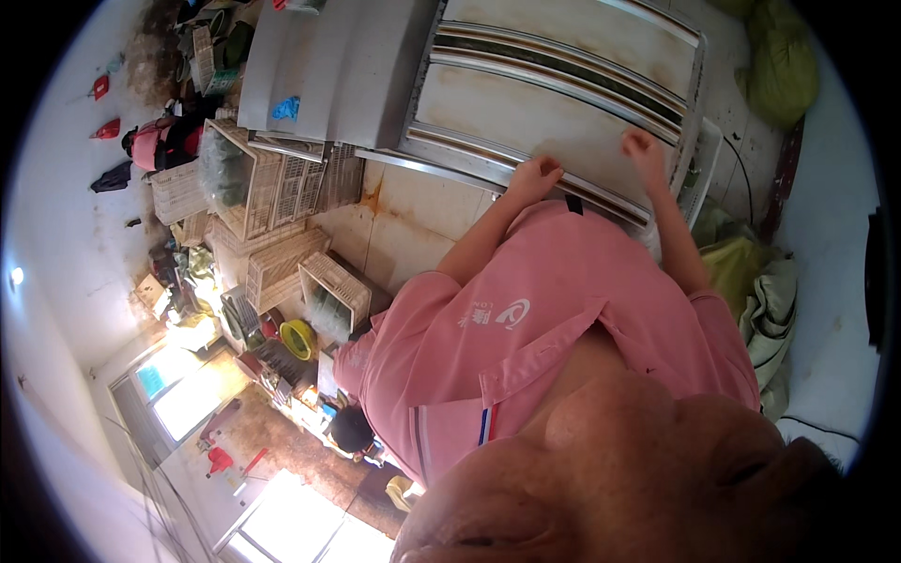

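Note:
Both of my hands are over the near side of a machine with off-white flat panels [526, 103] set between metal rails. My left hand [536, 178] is at the near edge of the machine, beside the front rail. Its fingers are curled in and closed, and anything between them is too small to make out. Farther right, my right hand [643, 155] hovers over the right end of the near panel. Those fingers are bent together too, and I cannot see what they hold, if anything. A small black tab [574, 205] shows on my pink shirt below the hands.
A grey metal cover [333, 75] adjoins the panels on the left, with a crumpled blue piece [286, 108] on it. White plastic crates [282, 267] crowd the left floor, near a yellow basin [298, 339]. Green sacks [779, 70] stand at right. Another person's dark-haired head [352, 430] shows lower left.

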Available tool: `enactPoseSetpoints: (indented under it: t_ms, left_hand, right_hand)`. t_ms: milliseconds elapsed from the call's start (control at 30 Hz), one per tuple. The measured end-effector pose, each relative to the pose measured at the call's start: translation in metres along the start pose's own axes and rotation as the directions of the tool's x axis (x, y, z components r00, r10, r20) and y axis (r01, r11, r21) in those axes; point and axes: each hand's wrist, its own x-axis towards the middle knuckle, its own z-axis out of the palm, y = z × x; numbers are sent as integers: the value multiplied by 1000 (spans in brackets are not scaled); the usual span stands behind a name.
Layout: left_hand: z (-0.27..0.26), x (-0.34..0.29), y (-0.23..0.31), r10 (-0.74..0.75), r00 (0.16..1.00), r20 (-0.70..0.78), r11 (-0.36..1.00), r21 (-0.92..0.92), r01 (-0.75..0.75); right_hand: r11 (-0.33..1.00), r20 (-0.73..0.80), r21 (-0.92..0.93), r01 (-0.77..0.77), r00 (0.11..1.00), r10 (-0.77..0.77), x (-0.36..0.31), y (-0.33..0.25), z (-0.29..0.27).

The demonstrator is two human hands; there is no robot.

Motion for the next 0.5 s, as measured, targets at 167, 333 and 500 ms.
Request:
enactPoseSetpoints:
  t_ms: [167, 333, 500]
  left_hand:
    - [-58, 17, -48, 49, 980, -194, 996, -64, -63]
    - [-112, 34, -97, 164, 938, -306, 982, 137, -127]
    - [-135, 44, -119, 395, 878, -272, 900, 305, -311]
  right_hand:
    - [907, 213, -421, -4, 972, 103, -54, -16, 89]
    - [723, 292, -681, 114, 948, 126, -56, -41, 124]
    - [601, 234, -796, 69, 951, 201, -43, -40, 134]
